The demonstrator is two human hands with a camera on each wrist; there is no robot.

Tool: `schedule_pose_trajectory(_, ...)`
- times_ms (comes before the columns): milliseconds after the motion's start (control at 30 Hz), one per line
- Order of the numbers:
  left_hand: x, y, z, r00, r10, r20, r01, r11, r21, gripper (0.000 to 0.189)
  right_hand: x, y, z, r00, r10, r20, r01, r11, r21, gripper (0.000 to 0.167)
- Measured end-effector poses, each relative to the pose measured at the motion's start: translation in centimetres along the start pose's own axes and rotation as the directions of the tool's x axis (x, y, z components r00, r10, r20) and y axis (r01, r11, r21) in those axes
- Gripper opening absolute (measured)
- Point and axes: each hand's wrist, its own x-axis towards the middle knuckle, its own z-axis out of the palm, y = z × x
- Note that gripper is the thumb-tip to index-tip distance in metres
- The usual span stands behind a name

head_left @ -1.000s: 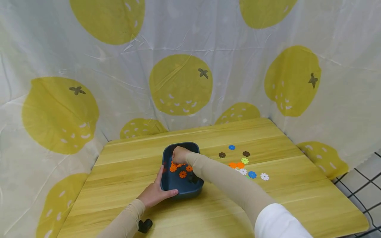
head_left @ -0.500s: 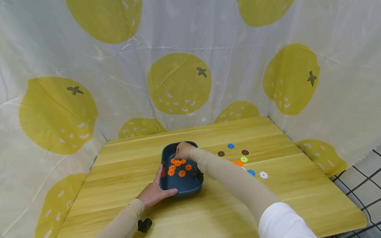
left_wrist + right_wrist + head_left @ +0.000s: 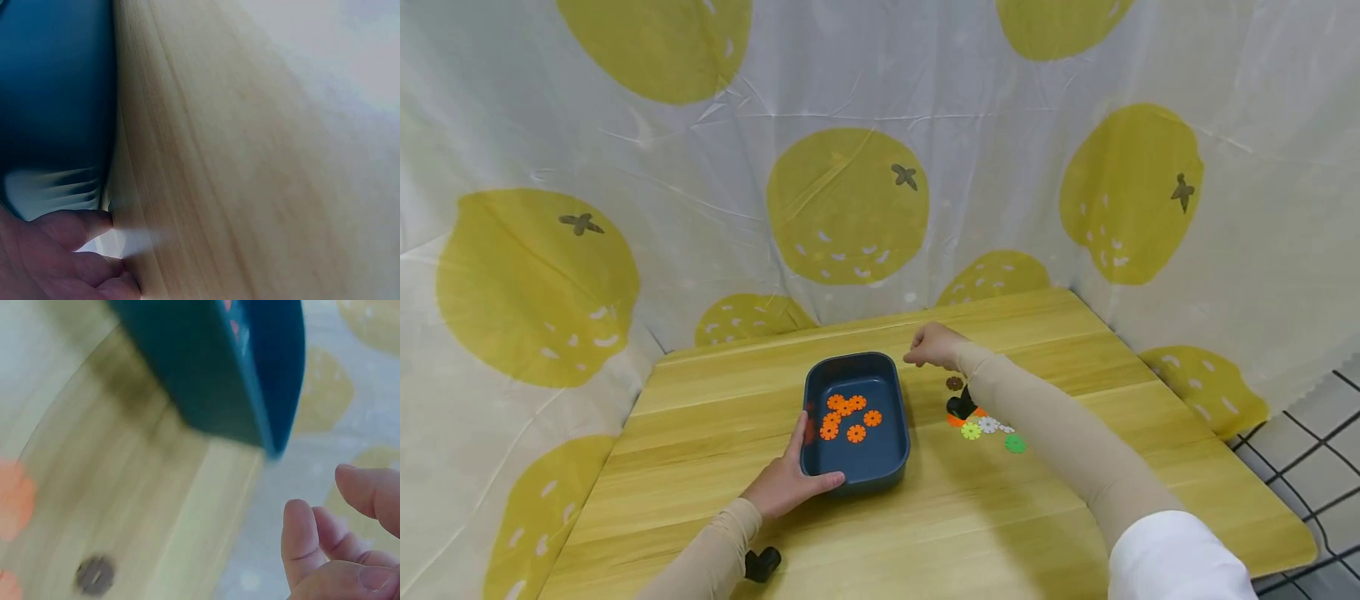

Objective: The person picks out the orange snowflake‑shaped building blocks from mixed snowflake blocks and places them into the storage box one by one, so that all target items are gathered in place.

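Note:
My left hand rests against the near left corner of a dark blue tray, thumb along the near rim and fingers at the left wall. In the left wrist view, fingertips touch down beside the tray wall. Inside the tray lie several orange snowflake discs, flower-shaped plastic pieces with notches. Just right of the tray, my right hand hovers above the table with loosely bent fingers. The right wrist view shows a gap between its thumb and fingers, nothing held.
Loose discs lie right of the tray: brown, yellow-green, white, green and some orange. My right forearm covers part of that group. A lemon-print curtain hangs behind the wooden table.
The right hand has lifted out of the tray and moved right over the table. The orange discs inside have come into full view. My left hand has stayed at the tray's corner.

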Motion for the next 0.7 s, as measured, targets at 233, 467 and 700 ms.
schedule_pose_trajectory(233, -0.1, 0.0, 0.0, 1.0, -0.01, 0.0, 0.01, 1.0, 0.009, 0.129, -0.9, 4.6, -1.6, 0.994, 0.113, 0.001, -0.113, 0.994, 0.0, 0.02)
schedule_pose_trajectory(467, -0.1, 0.0, 0.1, 1.0, -0.009, 0.002, 0.009, 1.0, 0.003, 0.129, -2.2, 7.7, -0.5, 0.985, 0.163, 0.048, -0.161, 0.985, -0.06, 0.023)
schedule_pose_trajectory(700, 0.0, 0.1, 0.0, 1.0, -0.004, 0.003, 0.004, 1.0, 0.003, 0.129, -2.5, 8.7, 0.9, 0.981, 0.168, 0.101, -0.162, 0.985, -0.062, 0.05)
